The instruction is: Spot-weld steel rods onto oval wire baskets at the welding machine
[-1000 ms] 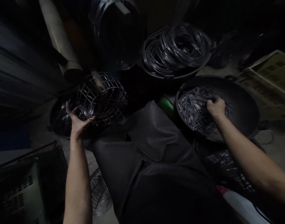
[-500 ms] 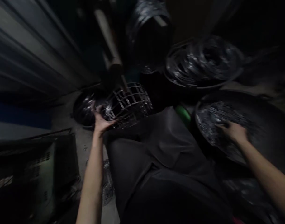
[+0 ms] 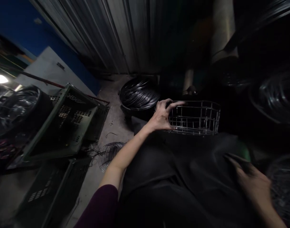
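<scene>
Left hand: the left hand (image 3: 162,116) grips the near left end of a wire basket (image 3: 194,117), fingers (image 3: 177,103) curled over its top rim and thumb underneath, pinching the wire frame.
Wire basket: a small cage of thin bright metal rods, lying level across the far edge of the person's lap, which is covered by a dark apron (image 3: 173,177); its open grid faces the camera.
Right hand: the right hand (image 3: 253,183) hovers low at the right over the apron, blurred; whether its fingers are spread or closed on anything cannot be told.
Just behind the basket: a black tub of coiled wire rings (image 3: 138,93) sits on the concrete floor (image 3: 111,126), close to the left hand.
Right edge: more dark wire coils (image 3: 275,95) show dimly, well apart from the basket.
Left side: a green plastic crate (image 3: 64,123) stands tilted, with a second dark crate (image 3: 49,190) lying flat beneath it.
On the floor: a round wire grille (image 3: 109,155) lies between the crates and the apron, under the left forearm.
Backdrop: a corrugated metal wall (image 3: 116,34) closes off the rear of the dim workspace.
</scene>
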A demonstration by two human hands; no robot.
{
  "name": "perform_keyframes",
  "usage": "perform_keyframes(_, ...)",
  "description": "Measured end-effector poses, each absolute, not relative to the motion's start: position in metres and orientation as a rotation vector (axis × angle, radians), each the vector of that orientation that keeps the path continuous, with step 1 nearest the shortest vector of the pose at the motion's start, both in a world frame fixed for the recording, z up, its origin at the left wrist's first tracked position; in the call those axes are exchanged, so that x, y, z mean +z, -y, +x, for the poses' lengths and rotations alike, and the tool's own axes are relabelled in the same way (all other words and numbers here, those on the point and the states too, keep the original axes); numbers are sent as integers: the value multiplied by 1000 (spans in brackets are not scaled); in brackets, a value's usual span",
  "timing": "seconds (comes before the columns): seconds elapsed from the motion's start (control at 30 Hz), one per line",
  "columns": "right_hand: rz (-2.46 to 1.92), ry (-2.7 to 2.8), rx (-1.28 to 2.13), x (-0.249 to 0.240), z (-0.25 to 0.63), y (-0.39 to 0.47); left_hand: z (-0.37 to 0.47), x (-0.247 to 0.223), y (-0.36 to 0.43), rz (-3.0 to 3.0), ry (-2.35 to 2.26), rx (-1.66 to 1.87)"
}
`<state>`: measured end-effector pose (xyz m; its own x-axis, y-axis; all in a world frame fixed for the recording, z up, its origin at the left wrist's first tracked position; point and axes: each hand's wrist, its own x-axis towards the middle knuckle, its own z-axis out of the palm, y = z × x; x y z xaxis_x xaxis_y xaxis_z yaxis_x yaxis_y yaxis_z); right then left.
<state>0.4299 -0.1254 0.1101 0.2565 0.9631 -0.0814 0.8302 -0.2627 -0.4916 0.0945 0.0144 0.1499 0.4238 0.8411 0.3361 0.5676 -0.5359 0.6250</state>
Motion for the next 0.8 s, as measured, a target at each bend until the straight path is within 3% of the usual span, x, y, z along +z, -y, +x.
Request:
perform_keyframes(0.1,-2120,1307,844,150,415,113,104,156,-17,2362,-1206,697)
perform_keyframes(0.23,-1772,1535,1390,199,372,61,117,165,-15,2439,-1233,592)
perform_keyframes(0.3,-1739,1692,1423,209,355,38,120,170,-12,2456,-1228,579)
perform_keyframes(0.4,-1698,2068,912,203,342,22,117,174,-8,2456,-1220,603)
perform_keyframes(0.57,-1257,2649,-67,187,339,25,101,171,-10,2351,-1267,677)
perform_keyframes(0.8,-921,2644,-396,198,341,1,102,169,-28,2278,-1285,728)
